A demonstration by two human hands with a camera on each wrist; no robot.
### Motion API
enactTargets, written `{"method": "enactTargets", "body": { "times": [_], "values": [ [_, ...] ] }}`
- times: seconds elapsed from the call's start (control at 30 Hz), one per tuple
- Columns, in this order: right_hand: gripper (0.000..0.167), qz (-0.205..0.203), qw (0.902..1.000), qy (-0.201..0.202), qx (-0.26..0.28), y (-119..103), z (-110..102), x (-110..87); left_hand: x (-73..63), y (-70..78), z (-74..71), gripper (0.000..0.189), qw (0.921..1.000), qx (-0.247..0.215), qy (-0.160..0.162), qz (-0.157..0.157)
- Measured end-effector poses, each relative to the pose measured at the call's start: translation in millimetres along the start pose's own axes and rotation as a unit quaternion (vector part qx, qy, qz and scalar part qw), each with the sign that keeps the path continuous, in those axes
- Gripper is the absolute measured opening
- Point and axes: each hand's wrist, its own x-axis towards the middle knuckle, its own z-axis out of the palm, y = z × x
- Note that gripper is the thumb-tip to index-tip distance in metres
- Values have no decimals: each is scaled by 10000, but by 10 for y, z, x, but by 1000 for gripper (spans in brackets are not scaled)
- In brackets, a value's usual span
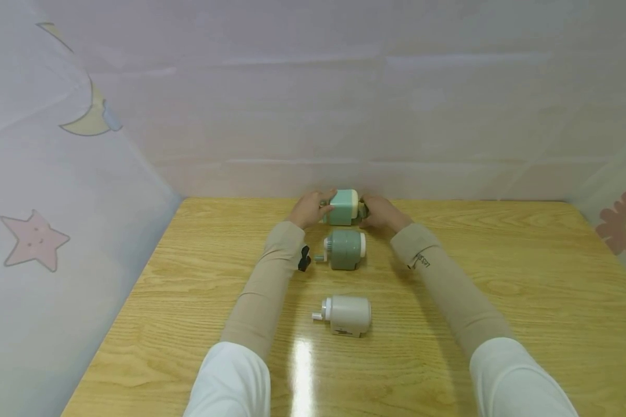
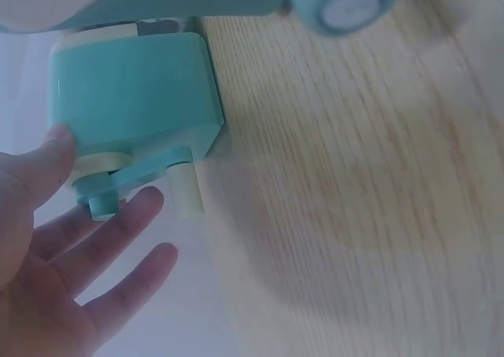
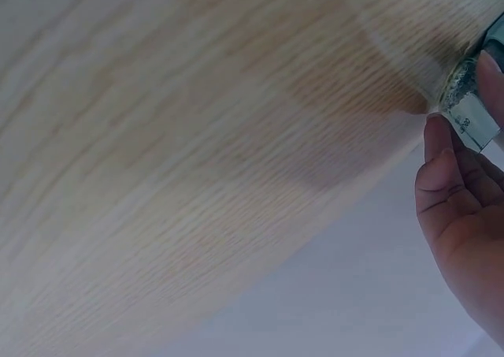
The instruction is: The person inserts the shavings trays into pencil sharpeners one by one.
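Note:
A teal crank pencil sharpener (image 1: 342,207) with a cream end stands at the back of the table, against the wall cloth. My left hand (image 1: 311,208) holds its crank end, digits at the body; in the left wrist view the fingers spread behind the crank handle (image 2: 150,169). At the opposite end, my right hand (image 1: 379,212) pinches a small see-through shavings drawer (image 3: 471,117) between thumb and fingers, dark bits inside it. Nearer me stand a dark green crank sharpener (image 1: 346,250) and a beige one (image 1: 350,314), both with cranks to the left.
The wooden table (image 1: 188,313) ends at the back along a pale wall cloth (image 1: 271,116). A black piece (image 1: 304,259) sits by the left wrist. Another teal rounded part (image 2: 339,2) crosses the top of the left wrist view.

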Motion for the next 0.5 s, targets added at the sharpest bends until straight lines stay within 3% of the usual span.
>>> {"method": "enactTargets", "body": {
  "times": [0.5],
  "values": [
    [59, 8, 10000, 24, 40, -53, -17, -4, -21, 40, -23, 50, 9999, -63, -56, -66]
  ]
}}
